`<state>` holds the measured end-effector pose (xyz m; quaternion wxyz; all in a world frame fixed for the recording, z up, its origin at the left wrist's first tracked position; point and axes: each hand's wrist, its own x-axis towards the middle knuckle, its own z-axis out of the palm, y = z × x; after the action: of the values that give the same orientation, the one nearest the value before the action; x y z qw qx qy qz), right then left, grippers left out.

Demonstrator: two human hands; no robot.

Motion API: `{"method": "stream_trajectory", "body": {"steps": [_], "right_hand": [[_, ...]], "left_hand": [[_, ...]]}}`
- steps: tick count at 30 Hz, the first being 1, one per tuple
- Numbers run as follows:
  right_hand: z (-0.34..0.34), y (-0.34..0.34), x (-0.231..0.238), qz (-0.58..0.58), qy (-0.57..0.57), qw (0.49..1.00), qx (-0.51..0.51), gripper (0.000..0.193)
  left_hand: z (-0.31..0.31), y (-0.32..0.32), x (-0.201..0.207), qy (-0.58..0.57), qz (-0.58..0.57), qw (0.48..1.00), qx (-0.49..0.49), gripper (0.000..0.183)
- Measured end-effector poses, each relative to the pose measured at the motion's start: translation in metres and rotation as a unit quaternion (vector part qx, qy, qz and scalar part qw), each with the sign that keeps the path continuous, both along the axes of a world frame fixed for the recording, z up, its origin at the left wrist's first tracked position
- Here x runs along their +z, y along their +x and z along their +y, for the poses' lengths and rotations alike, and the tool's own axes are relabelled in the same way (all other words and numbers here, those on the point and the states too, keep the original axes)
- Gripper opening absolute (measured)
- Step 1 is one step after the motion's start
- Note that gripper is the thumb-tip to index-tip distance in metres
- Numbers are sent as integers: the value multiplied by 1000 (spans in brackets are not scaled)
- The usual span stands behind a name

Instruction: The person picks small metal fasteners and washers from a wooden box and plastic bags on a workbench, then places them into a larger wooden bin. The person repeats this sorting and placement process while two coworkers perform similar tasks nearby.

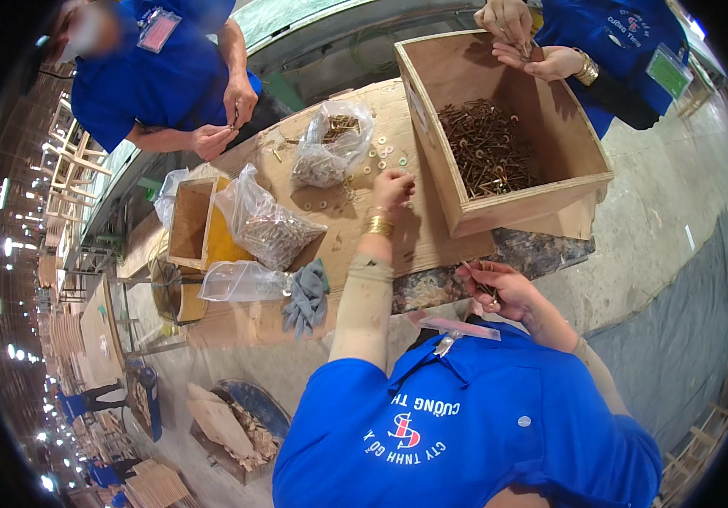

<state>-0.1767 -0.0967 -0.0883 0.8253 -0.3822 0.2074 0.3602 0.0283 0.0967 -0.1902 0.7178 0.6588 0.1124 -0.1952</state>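
Note:
My left hand [394, 188] reaches over the cardboard-covered table [427, 212], its fingers pinched together beside scattered small washers [383, 154]; what they hold, if anything, is too small to make out. Near the table's front edge, my right hand [508, 292] is curled round several bolts [488, 290]. A large wooden box [533, 199] stands at the right of the table with a heap of brownish bolts [487, 148] inside. Left of the washers sits an open clear plastic bag [330, 157] of metal fasteners. Another clear bag [271, 224], full of small hardware, lies further left.
A small wooden box [190, 222], a clear plastic bag [241, 281] and grey gloves [306, 298] lie at the table's left. Across the table, one co-worker's hands [224, 127] work at far left; another's hands [533, 51] are above the large box's far corner.

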Motion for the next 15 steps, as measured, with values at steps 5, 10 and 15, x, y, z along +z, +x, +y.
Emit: {"method": "stream_trajectory", "body": {"steps": [5, 10, 15], "right_hand": [[-9, 24, 57, -126, -42, 991, 22, 18], [-17, 68, 103, -251, -149, 957, -1, 14], [-19, 95, 120, -302, -182, 936, 13, 13]], "left_hand": [[24, -14, 74, -169, -12, 985, 19, 9], [21, -31, 150, -242, -62, 966, -63, 5], [5, -52, 195, -223, -101, 958, -150, 15]]}}
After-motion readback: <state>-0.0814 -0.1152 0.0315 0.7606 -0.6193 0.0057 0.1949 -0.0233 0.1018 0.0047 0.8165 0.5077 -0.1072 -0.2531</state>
